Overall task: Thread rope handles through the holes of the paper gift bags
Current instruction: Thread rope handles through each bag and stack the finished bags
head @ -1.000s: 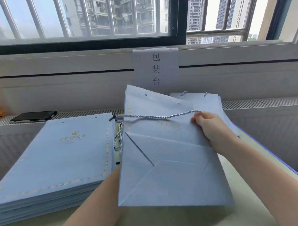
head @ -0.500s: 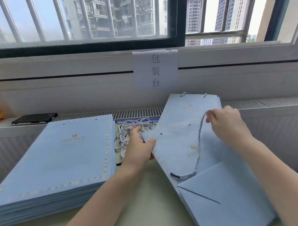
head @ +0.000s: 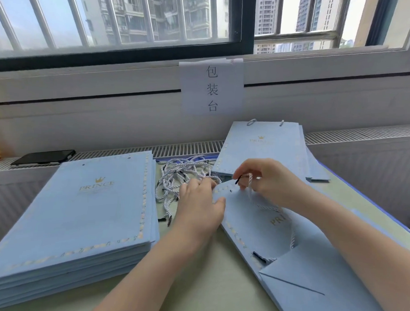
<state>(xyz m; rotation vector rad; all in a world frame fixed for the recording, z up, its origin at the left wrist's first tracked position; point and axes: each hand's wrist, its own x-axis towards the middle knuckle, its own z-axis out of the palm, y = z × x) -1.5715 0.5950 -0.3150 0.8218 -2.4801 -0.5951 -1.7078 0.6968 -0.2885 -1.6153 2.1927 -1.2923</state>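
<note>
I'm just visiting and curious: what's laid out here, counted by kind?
Piles of flat blue bags: 2, the big stack and a smaller pile with handles fitted
Bag being threaded: 1
Heap of loose rope handles: 1
Black phone: 1
Paper sign: 1
Total: 6

A dark phone (head: 43, 157) lies flat on the slatted radiator grille (head: 188, 149) at the far left, below the window sill. A white paper sign (head: 212, 85) with three printed characters hangs from the sill, its top edge taped on. Beyond the barred window (head: 116, 17) stand tall apartment blocks (head: 144, 13).
</note>
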